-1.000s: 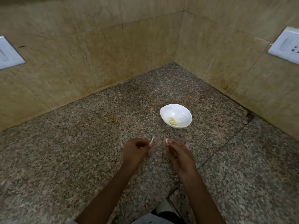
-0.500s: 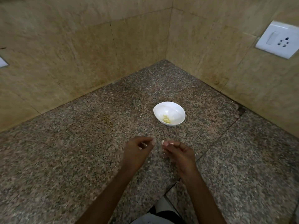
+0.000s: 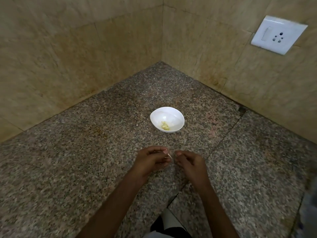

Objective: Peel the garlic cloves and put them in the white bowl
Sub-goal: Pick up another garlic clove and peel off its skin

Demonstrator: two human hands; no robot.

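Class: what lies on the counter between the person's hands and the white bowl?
Nothing. In the head view, only bare speckled counter separates the left hand, which pinches a pale sliver, and the right hand from the white bowl.

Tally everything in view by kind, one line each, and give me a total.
Bowls: 1, the white bowl.
Hands: 2, the left hand and the right hand.
Sockets: 1, the wall socket.
Garlic heaps: 1, the peeled garlic in the bowl; pieces too blurred to count.
Scraps: 1, the pale scrap pinched in the left hand.
Total: 6.
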